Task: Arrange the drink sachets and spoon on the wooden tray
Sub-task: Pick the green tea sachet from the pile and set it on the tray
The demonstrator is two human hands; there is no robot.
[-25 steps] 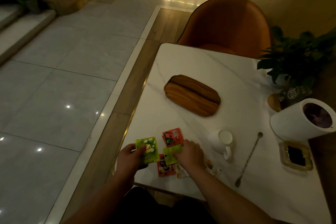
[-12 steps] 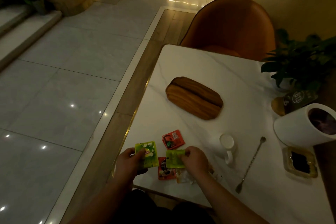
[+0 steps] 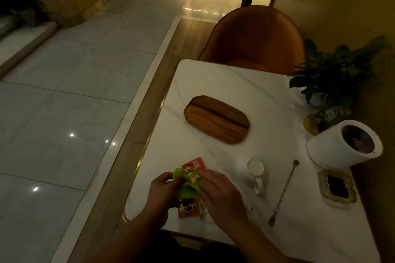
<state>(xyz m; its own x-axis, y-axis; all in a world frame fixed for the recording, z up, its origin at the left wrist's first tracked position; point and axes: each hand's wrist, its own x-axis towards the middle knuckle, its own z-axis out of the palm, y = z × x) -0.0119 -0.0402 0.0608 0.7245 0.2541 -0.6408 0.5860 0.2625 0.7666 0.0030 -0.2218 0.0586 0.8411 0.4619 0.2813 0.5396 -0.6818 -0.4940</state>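
Two green sachets [image 3: 188,183] are stacked together above the table's near left corner. My left hand [image 3: 162,192] grips them from the left and my right hand [image 3: 220,194] pinches them from the right. A red sachet [image 3: 195,163] lies just beyond them on the table. Another red sachet [image 3: 188,208] lies under my hands, partly hidden. The wooden tray [image 3: 217,119] sits bare in the middle of the table. A long metal spoon [image 3: 284,193] lies to the right of a small white cup [image 3: 256,170].
The white marble table [image 3: 213,79] has a gold-edged left rim. At its right side stand a large white cylinder [image 3: 344,147], a glass ashtray [image 3: 336,186], a table sign [image 3: 330,114] and a potted plant [image 3: 335,74]. An orange chair [image 3: 254,36] stands at the far end.
My two hands, each holding a green sachet, have come together, and the two green sachets now overlap between them. The view has tilted a little.
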